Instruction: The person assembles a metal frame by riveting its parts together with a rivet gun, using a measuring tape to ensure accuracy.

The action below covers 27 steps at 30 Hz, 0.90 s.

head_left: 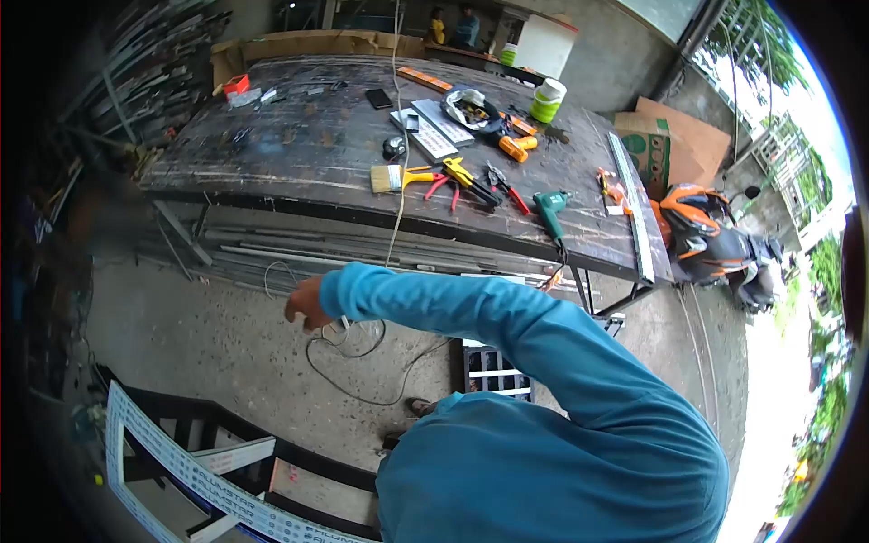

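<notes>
One view only, from the head camera, looking down over a blue-sleeved arm that crosses the frame from lower right to centre left. By its direction this appears to be the right hand (pixel 306 302), though the sleeve hides the shoulder and the side cannot be confirmed beyond that; it is seen from the back with fingers curled loosely, and whether it actually grips anything cannot be told. It hangs just above a loose coil of thin cable (pixel 355 355) lying on the concrete floor (pixel 208 335), the nearest item to it; the coil sprawls as though dropped rather than wound. A cord (pixel 399 136) runs from above the frame down over the workbench (pixel 299 154) edge toward that coil. No left hand is in view. On the bench, hand tools lie grouped near the front edge, plausibly for easy reach: a paintbrush (pixel 391 176), yellow-handled snips (pixel 462 172), red-handled pliers (pixel 507 188) and a green power tool (pixel 549 206) with its nose over the edge. A long metal straightedge (pixel 632 213) lies along the right end. Under the bench, aluminium lengths (pixel 299 249) are stacked flat, out of the walkway. At lower left a white-taped aluminium frame (pixel 195 475) rests on the floor. A parked motorbike (pixel 715 244) stands beyond the bench's right end.
</notes>
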### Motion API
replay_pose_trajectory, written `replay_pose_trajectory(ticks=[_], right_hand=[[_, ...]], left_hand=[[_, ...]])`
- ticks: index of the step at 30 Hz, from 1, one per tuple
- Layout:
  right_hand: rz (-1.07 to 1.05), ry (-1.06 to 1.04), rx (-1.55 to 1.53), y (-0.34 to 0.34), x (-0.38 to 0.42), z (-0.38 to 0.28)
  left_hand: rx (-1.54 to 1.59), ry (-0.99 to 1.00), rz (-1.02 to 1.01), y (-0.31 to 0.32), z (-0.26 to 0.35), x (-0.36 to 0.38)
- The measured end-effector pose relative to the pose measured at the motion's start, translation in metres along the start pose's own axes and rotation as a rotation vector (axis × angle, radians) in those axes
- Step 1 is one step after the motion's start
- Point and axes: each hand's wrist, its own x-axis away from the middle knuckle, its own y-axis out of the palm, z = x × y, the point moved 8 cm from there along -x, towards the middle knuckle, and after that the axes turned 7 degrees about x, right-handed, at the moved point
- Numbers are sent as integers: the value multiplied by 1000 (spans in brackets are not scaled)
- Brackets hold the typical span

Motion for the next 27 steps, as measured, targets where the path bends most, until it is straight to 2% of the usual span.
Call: replay_pose_trajectory(ticks=[1, 3, 4, 6, 9, 11, 13, 14, 15, 17, 18, 19, 20, 21, 22, 23, 24, 25, 27], right_hand=[[44, -62, 233, -12, -36, -14], [-132, -49, 449, -60, -63, -74], [-144, 60, 225, -108, -13, -103], [-131, 49, 227, -158, -5, -146], [-74, 26, 256, -200, -79, -125], [-10, 16, 357, -214, -154, -140], [101, -44, 473, -223, -236, -241], [185, 0, 407, -210, -258, -233], [242, -6, 334, -184, -270, -225], [305, -103, 151, -82, -284, -190], [300, -218, 21, -26, -261, -162], [284, -289, 3, 48, -275, -112], [104, -171, 58, 119, -254, -71], [-80, -62, 137, 191, -230, -30], [-234, -97, 243, 287, -216, 27], [-549, -222, 676, 403, -193, 93], [-736, -158, 551, 422, -109, 99], [-751, -112, 481, 440, -56, 108], [-751, -68, 375, 458, -3, 127]], left_hand=[[-11, 11, -43, 11, 12, -8], [-47, 22, -112, 23, 33, -20], [-66, 26, -144, 28, 42, -23], [-95, 29, -182, 26, 60, -30], [-118, 36, -201, 8, 86, -30], [-1, 20, -137, -16, 69, -15], [202, -7, -38, -42, 6, 18], [289, -7, 30, -68, -26, 48], [345, -18, 92, -77, -55, 78], [412, -26, 163, -79, -88, 107], [444, 6, 195, -75, -88, 115], [417, -58, 170, -75, -102, 101], [476, 62, 285, -78, -110, 97], [472, 10, 340, -70, -98, 112], [425, -16, 354, -69, -86, 120], [383, -3, 443, -68, -73, 135], [377, 3, 476, -65, -80, 140], [370, 24, 512, -65, -78, 138], [377, 85, 557, -60, -79, 143]])
